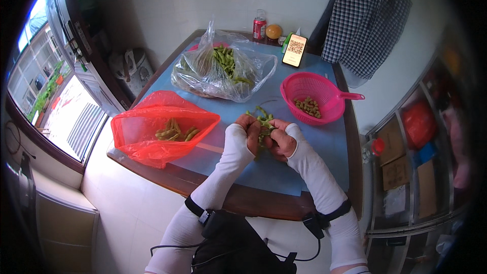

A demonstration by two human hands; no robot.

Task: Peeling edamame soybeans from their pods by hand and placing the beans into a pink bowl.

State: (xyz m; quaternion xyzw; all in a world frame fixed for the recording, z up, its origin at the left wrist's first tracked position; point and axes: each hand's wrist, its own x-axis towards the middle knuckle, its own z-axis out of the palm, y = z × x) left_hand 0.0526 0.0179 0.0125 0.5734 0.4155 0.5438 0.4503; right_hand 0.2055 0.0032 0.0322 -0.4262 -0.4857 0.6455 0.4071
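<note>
Both my hands meet over the blue-covered table (pixel 213 110), gripping a small cluster of green soybean pods (pixel 263 113) between them. My left hand (pixel 249 131) pinches the cluster from the left, and my right hand (pixel 280 140) has its fingers curled on the other side. The fingers partly hide the pods. Right of my hands, a pink plastic colander (pixel 331 102) with a handle holds a small heap of shelled beans (pixel 308 107). To the left lies an open red plastic bag (pixel 133 137) with yellowish pods (pixel 173 131) inside. Beyond, a clear plastic bag (pixel 194 80) contains many green pods (pixel 225 61).
Along the table's back edge stand a red can (pixel 259 28), an orange round fruit (pixel 274 31) and a propped smartphone (pixel 295 50) showing a printed-style code. A checked garment (pixel 357 19) hangs at the back right. Shelves with boxes (pixel 395 173) flank the right side; a door (pixel 76 42) stands open at left.
</note>
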